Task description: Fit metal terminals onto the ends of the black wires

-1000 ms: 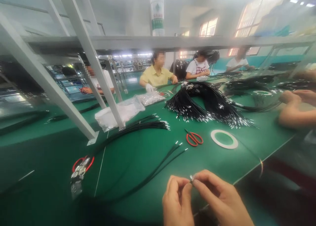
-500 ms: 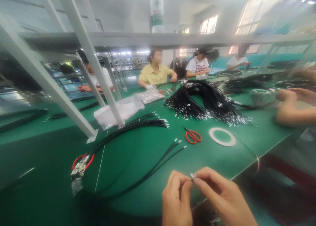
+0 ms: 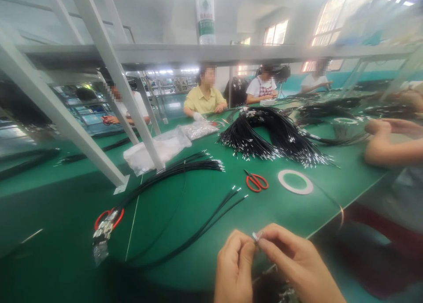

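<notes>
At the front edge of the table, my left hand point(image 3: 235, 263) and my right hand point(image 3: 294, 259) meet fingertip to fingertip. Both pinch a small silvery-white piece point(image 3: 254, 236), mostly covered by the fingers; it looks like a cable end, but I cannot make out its exact kind. Several black cables with white tips point(image 3: 214, 215) lie to the left of my hands. Beyond my hands are red-handled scissors point(image 3: 257, 182) and a flat white ring of tape point(image 3: 295, 182). Dark cables with silvery ends point(image 3: 286, 289) show partly below my right hand.
A large heap of black cables point(image 3: 264, 131) lies across the green table point(image 3: 185, 197). A smaller bundle point(image 3: 185, 167) runs toward a second red-handled pair point(image 3: 109, 219). Plastic bags point(image 3: 158, 146) sit by a shelf post point(image 3: 109, 162). A co-worker's arm point(image 3: 386, 144) is at right; other people sit opposite.
The view has shifted slightly. My hands stay together at the small silvery-white piece, with the fingers changing only a little. Across the table, the person in yellow has drawn one hand in.
</notes>
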A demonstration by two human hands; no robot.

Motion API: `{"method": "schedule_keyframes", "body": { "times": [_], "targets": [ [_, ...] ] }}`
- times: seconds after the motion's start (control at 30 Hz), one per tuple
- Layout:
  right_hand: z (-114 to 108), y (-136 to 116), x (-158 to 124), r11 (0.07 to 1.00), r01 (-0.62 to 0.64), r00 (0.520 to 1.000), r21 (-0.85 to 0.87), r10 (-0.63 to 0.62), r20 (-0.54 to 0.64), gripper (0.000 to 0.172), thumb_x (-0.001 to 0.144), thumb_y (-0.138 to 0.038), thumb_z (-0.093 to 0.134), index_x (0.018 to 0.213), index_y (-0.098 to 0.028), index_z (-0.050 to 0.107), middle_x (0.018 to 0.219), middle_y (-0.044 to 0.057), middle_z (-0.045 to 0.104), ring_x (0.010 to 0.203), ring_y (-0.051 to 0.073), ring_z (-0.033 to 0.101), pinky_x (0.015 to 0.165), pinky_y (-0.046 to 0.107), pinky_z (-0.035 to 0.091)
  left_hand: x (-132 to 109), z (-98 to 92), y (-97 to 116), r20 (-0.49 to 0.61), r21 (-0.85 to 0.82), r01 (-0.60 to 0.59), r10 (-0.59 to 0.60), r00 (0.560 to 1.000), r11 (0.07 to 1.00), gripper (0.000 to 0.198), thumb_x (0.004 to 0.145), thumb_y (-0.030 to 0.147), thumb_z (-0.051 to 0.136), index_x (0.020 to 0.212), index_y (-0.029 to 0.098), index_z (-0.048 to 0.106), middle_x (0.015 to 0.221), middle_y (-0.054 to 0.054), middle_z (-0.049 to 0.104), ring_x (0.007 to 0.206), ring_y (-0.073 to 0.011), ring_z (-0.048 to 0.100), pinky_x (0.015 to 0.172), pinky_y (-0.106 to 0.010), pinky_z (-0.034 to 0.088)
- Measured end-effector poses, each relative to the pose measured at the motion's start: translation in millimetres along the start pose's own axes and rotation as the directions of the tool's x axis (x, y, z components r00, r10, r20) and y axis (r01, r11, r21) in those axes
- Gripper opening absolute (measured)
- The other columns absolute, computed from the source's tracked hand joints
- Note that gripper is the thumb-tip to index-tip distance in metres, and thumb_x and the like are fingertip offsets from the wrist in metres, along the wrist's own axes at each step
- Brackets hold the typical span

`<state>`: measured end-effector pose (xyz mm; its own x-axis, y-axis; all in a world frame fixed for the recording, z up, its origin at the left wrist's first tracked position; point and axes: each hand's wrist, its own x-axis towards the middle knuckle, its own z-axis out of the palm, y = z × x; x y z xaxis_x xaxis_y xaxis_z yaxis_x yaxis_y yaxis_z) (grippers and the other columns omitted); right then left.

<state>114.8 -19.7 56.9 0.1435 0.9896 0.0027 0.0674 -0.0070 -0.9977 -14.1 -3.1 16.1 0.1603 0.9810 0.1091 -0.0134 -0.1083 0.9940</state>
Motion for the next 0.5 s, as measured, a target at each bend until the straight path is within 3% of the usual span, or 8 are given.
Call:
{"method": "schedule_keyframes", "body": {
  "times": [0.13, 0.23, 0.37, 0.5],
  "targets": [
    [-3, -2, 1, 0.999, 0.012, 0.997, -0.041, -0.009, 0.070, 0.021, 0.080, -0.041, 0.069, 0.073, -0.022, 0.074, 0.072, 0.000, 0.069, 0.070, 0.019, 0.063, 0.066, 0.024, 0.052, 3, -5.7, 7, 0.120, -0.097, 0.159, -0.147, 0.982, 0.982, 0.050, 0.085, 0.066, 0.053, 0.068, 0.019, 0.050, 0.065, 0.004, 0.040, 0.058, -0.0106, 0.032, 0.050, -0.023, 0.024],
    [-4, -4, 3, 1.000, -0.010, 0.996, -0.008, 0.011, 0.089, 0.021, 0.079, -0.041, 0.070, 0.071, -0.022, 0.073, 0.069, 0.000, 0.067, 0.067, 0.018, 0.061, 0.063, 0.024, 0.050, 7, -12.0, 15, 0.259, -0.158, 0.265, -0.219, 0.941, 0.951, 0.054, 0.080, 0.070, 0.057, 0.069, 0.017, 0.051, 0.059, 0.007, 0.036, 0.052, -0.0076, 0.026, 0.047, -0.022, 0.018],
    [-6, -4, 5, 0.994, -0.078, 0.986, 0.073, 0.066, 0.156, 0.022, 0.078, -0.040, 0.073, 0.068, -0.020, 0.072, 0.064, -0.002, 0.064, 0.061, 0.015, 0.056, 0.058, 0.022, 0.047, 10, -19.0, 22, 0.401, -0.245, 0.417, -0.300, 0.865, 0.875, 0.052, 0.077, 0.066, 0.066, 0.069, 0.016, 0.052, 0.054, 0.008, 0.037, 0.044, -0.0039, 0.023, 0.043, -0.022, 0.014],
    [-6, 1, 8, 0.987, -0.077, 0.982, 0.141, 0.050, 0.184, 0.020, 0.077, -0.037, 0.076, 0.066, -0.020, 0.071, 0.065, -0.002, 0.062, 0.065, 0.015, 0.055, 0.062, 0.023, 0.046, 13, -23.1, 24, 0.493, -0.341, 0.520, -0.322, 0.808, 0.783, 0.046, 0.079, 0.056, 0.070, 0.065, 0.016, 0.052, 0.048, 0.010, 0.037, 0.039, -0.0021, 0.020, 0.042, -0.021, 0.015]
  ]
}}
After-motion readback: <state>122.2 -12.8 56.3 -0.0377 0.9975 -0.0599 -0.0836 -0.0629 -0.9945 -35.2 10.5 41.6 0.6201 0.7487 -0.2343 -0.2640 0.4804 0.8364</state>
